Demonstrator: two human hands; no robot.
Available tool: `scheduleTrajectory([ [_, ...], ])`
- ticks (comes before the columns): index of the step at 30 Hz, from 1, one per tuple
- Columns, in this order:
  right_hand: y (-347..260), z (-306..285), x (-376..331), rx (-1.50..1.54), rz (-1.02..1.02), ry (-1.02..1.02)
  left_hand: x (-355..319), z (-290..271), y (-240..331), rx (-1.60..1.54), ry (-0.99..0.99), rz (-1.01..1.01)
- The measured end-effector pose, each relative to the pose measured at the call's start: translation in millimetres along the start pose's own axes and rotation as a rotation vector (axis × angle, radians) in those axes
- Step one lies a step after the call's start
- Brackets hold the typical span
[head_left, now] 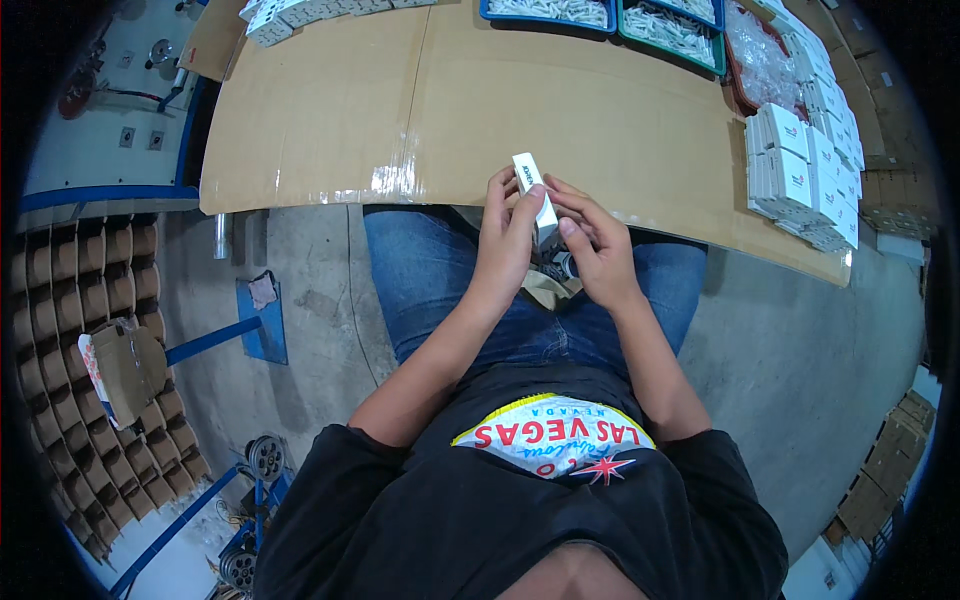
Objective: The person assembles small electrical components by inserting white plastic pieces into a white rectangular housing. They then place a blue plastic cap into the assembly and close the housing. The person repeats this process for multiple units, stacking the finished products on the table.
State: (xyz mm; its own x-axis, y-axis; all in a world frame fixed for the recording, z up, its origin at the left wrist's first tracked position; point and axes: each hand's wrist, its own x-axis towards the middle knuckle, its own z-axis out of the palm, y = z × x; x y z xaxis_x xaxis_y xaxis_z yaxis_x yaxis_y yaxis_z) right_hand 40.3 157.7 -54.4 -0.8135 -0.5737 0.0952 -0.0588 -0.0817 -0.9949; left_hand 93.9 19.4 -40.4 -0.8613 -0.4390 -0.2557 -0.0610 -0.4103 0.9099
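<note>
A small narrow white box [526,170] with dark print is held up in front of my lap, just past the table's near edge. My left hand [508,232] grips it from the left, its thumb lying along the side. From the right, my right hand [598,245] closes on the box's lower end, fingers curled and thumb pressed in. The fingers partly cover the box, so I cannot see whether its lower end is open. Below it, between my hands, a dark and silvery shape shows in part; I cannot make out what it is.
Cardboard covers the table [330,120]. Stacked white boxes [805,180] stand at the right, beside a reddish tray of clear plastic bags [762,60]. Blue [550,20] and green trays [670,70] of small white pieces lie at the back. A divided cardboard crate [60,330] is at the left.
</note>
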Motion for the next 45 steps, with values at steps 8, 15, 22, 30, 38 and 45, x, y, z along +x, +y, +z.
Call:
scheduleTrajectory([
  [8, -20.3, -4.7, -1.2, 0.141, 0.264, -0.088, 4.5, -12.6, -10.6, 0.308, -0.008, 0.169],
  [15, -16.4, -6.0, -1.1, 0.135, 0.272, -0.125, 3.4, -15.3, -14.6, 0.360, -0.002, 0.176],
  [22, -10.5, -5.9, -1.5, 0.164, 0.222, -0.121, 3.2, -13.3, -8.6, 0.272, -0.036, 0.186],
  [30, -11.7, -5.2, -1.1, 0.084, 0.162, -0.149, -0.6, -16.9, -5.4, 0.297, -0.198, 0.479],
  [38, -17.5, -3.1, 2.0, 0.060, 0.075, -0.152, 1.4, -13.9, -7.7, 0.365, -0.301, 0.656],
  [45, -17.6, -4.0, 1.3, 0.031, 0.079, -0.160, 2.0, -13.4, -4.3, 0.453, -0.300, 0.713],
])
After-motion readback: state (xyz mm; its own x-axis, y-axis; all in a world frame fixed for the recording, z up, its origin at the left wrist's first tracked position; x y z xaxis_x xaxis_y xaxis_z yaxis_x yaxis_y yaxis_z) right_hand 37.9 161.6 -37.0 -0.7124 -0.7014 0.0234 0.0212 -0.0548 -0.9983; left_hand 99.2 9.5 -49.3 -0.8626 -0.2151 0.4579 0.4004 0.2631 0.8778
